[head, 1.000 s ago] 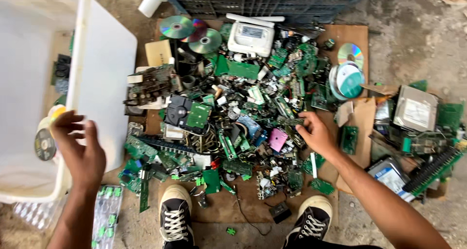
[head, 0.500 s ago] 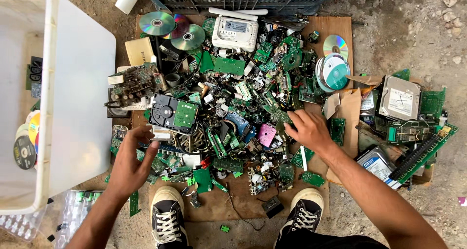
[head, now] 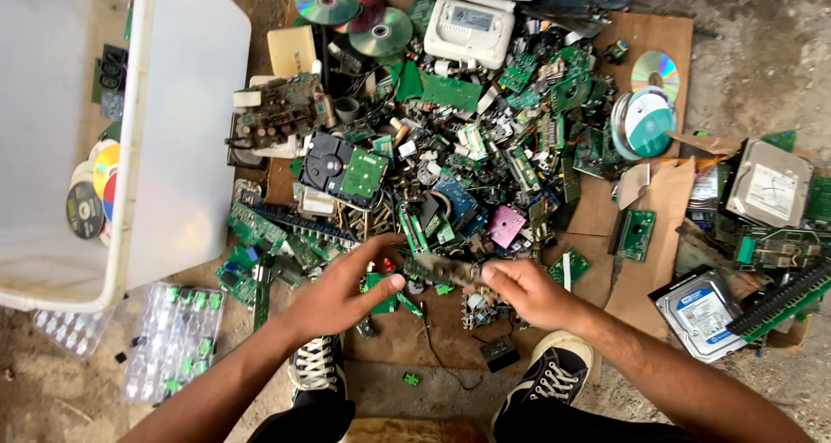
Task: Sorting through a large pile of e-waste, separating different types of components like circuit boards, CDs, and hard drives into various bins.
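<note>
A person crouches over a heap of electronic scrap spread on brown cardboard on the ground. Low in the middle of the frame, both hands meet over the near edge of the heap. The right hand pinches one end of a small, dark circuit board strip between thumb and fingers. The left hand is half curled, its fingertips touching the strip's other end, so the strip hangs between the two hands, just above the loose parts.

Directly above the hands in the frame lie a pink chip board, a blue board and many green boards, packed close. A black hard drive with a green board sits up and left of the hands.

At far left stands a large white plastic bin with discs lying in its bottom. A clear blister tray lies below it. Shiny discs and a white router sit at the top of the frame. A stack of discs lies at upper right, and silver hard drives at far right. Two black sneakers show at the bottom edge.
</note>
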